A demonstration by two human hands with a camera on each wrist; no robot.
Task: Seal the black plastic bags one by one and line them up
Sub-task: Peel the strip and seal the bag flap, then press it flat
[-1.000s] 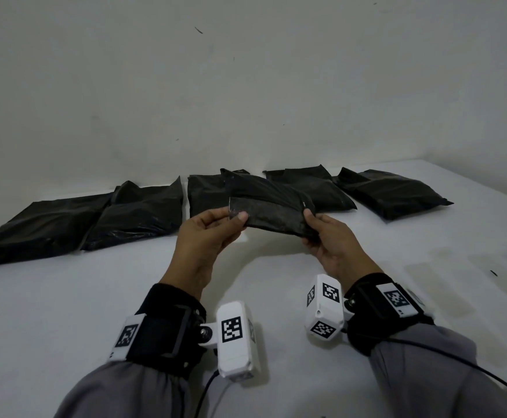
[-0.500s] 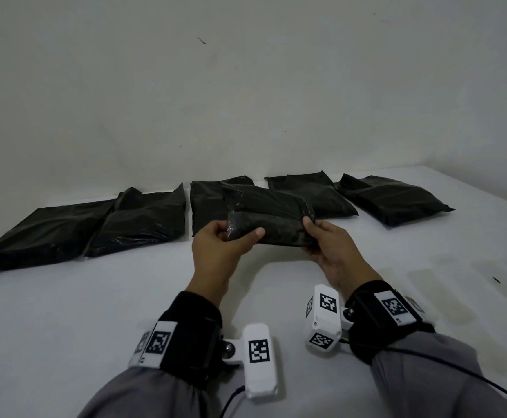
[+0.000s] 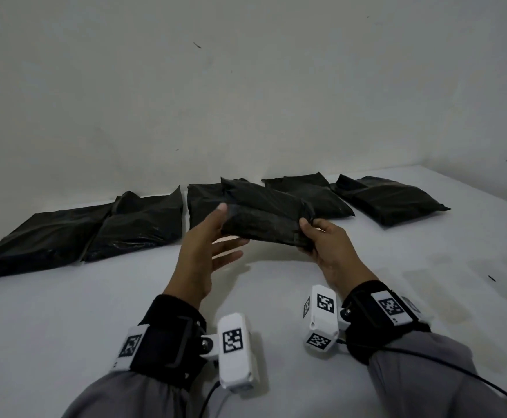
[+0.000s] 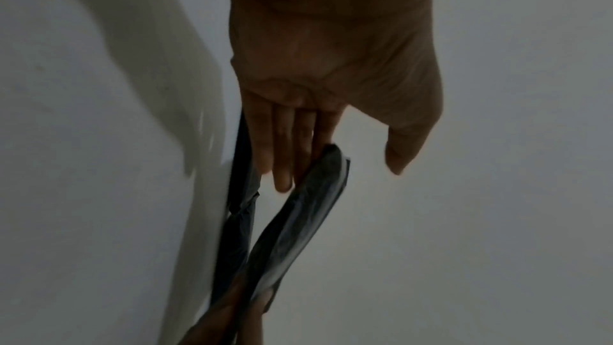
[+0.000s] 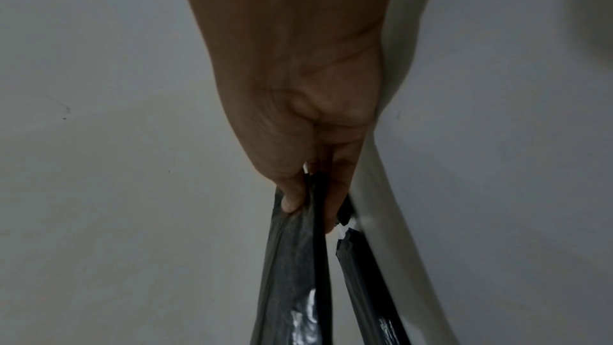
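Note:
I hold a black plastic bag (image 3: 264, 218) above the white table (image 3: 65, 312), just in front of the row. My right hand (image 3: 312, 236) pinches its right end between thumb and fingers; the right wrist view shows the same pinch on the bag (image 5: 291, 259). My left hand (image 3: 216, 236) lies with straight fingers under the left end and its thumb raised off the plastic. In the left wrist view the bag's end (image 4: 305, 219) touches my straight fingers (image 4: 282, 156). Several more black bags lie in a row along the wall, from the far-left bag (image 3: 35, 236) to the far-right bag (image 3: 388, 200).
A pale wall (image 3: 246, 101) rises right behind the row. The held bag partly hides the middle bag (image 3: 201, 203). Bare white tabletop stretches in front of the row, and my right wrist's cable (image 3: 457, 369) trails off at the lower right.
My left hand has let go of its pinch on the bag's left end and opened out, fingers straight under it. The right hand keeps its hold; the bag sits nearer the row.

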